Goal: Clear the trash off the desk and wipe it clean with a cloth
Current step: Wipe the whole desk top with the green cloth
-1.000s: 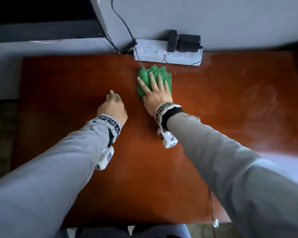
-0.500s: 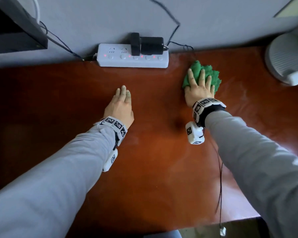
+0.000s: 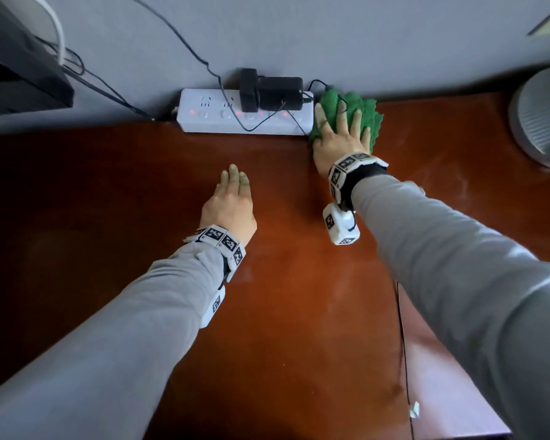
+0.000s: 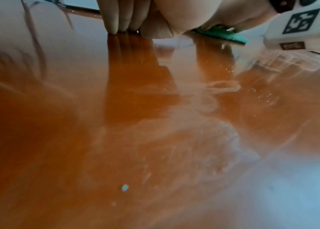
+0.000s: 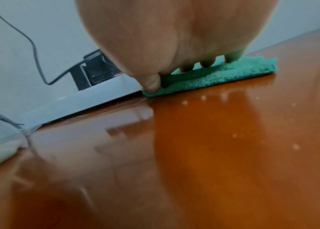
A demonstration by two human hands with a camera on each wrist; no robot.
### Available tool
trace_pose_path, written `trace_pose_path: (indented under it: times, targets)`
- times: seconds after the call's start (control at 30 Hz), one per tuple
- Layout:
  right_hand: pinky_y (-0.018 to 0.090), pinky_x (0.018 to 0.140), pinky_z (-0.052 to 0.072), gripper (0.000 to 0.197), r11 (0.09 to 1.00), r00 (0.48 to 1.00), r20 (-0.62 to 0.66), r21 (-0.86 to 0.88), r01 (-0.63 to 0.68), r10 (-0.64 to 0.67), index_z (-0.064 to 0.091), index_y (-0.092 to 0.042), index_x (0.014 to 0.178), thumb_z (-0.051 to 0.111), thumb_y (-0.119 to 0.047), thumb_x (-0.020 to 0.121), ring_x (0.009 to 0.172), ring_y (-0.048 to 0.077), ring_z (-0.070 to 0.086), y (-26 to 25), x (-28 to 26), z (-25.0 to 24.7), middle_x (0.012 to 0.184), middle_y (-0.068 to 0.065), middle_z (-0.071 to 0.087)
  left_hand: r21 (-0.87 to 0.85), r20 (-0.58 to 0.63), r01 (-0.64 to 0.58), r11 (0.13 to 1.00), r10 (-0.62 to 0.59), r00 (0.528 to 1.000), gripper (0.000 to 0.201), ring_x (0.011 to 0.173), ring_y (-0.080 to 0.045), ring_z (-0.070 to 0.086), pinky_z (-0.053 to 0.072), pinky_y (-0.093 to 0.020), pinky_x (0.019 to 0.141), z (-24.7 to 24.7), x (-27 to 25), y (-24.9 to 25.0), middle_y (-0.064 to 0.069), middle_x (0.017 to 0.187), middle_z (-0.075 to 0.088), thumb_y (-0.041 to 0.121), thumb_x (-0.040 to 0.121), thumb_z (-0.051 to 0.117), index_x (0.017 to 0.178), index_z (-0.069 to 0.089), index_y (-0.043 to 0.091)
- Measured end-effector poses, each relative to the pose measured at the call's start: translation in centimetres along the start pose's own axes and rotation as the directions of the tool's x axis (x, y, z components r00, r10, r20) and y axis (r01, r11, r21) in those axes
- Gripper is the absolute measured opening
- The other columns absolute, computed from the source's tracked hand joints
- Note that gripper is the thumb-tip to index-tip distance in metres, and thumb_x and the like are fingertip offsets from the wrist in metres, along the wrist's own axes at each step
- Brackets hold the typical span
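right hand [image 3: 340,139] flat, pressing cloth [image 3: 367,119] | left hand [image 3: 231,206] flat on desk [image 3: 299,312]

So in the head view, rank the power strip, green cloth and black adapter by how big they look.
1. Power strip, clearly largest.
2. Green cloth, though the right hand covers part of it.
3. Black adapter, smallest.

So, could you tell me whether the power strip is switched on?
On: red lights glow along the power strip.

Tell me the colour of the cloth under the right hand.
Green. The cloth shows best in the head view, pressed flat by the right hand.
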State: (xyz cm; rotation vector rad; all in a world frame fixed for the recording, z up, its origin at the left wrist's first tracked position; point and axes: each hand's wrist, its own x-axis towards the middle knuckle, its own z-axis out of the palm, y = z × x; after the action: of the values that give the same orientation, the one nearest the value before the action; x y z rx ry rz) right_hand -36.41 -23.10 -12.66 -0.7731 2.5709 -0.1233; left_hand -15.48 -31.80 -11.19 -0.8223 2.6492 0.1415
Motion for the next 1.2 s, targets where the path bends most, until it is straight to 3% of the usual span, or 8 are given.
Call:
trace_pose_path:
  times: [0.3, 0.6, 0.87, 1.03, 1.2]
  targets:
    - [0.052, 0.12, -0.004, 0.069, 0.993, 0.995, -0.017, -0.071, 0.094, -0.096, -0.01, -0.046, 0.151, 0.029, -0.033, 0.096, 0.15, 0.03, -0.013, 1.3, -5.7, 2.7, 0.163, -0.004, -0.015, 0.006, -0.062, -0.013, 1.0, 0.013, 0.998, 0.068, 0.148, -0.03, 0.023, 0.036, -0.035, 0.112, 0.5, -0.5, -0.3, -0.019, 0.161, 0.018, 0.007, 0.089, 0.048, 0.152, 0.026, 0.001]
    - [0.054, 0.12, 0.001, 0.068, 0.993, 0.996, -0.011, -0.083, 0.083, -0.084, -0.001, -0.044, 0.153, 0.031, -0.034, 0.094, 0.15, 0.032, -0.005, 2.3, 1.8, -0.8, 0.164, 0.0, -0.003, 0.016, -0.018, -0.001, 1.0, 0.001, 1.0, 0.068, 0.15, -0.028, 0.018, 0.034, -0.034, 0.113, 0.3, -0.2, 0.1, -0.018, 0.163, 0.012, 0.01, 0.092, 0.046, 0.154, 0.019, 0.002]
    - [0.051, 0.121, -0.002, 0.063, 0.996, 0.998, 0.044, -0.078, -0.033, 0.037, 0.002, -0.05, 0.151, 0.029, -0.037, 0.097, 0.15, 0.029, -0.008, 9.4, 3.8, -4.1, 0.164, -0.005, -0.006, 0.05, -0.007, 0.0, 0.999, 0.0, 1.0, 0.07, 0.151, -0.03, 0.015, 0.031, -0.034, 0.115, 0.6, -0.2, 0.2, -0.021, 0.163, 0.008, 0.008, 0.092, 0.044, 0.154, 0.014, 0.0]
    - [0.058, 0.118, 0.005, 0.071, 0.985, 0.993, -0.005, -0.129, 0.118, -0.119, 0.004, -0.046, 0.153, 0.039, -0.027, 0.094, 0.15, 0.036, -0.002, 9.5, 1.5, -2.6, 0.165, 0.001, -0.003, 0.08, 0.0, 0.023, 0.997, -0.023, 1.0, 0.071, 0.151, -0.033, 0.012, 0.025, -0.036, 0.12, 0.6, -0.1, 0.6, -0.025, 0.162, 0.005, 0.01, 0.093, 0.045, 0.154, 0.01, -0.003]
    - [0.054, 0.12, 0.003, 0.075, 0.904, 0.929, 0.017, -0.224, 0.364, -0.369, 0.001, -0.044, 0.154, 0.041, -0.025, 0.094, 0.15, 0.034, -0.003, 10.6, -5.0, 0.9, 0.164, -0.002, -0.006, 0.07, -0.001, 0.039, 0.997, -0.039, 0.999, 0.071, 0.148, -0.036, 0.021, 0.029, -0.04, 0.116, 0.2, -0.1, 1.0, -0.027, 0.16, 0.015, 0.007, 0.088, 0.046, 0.152, 0.019, -0.006]
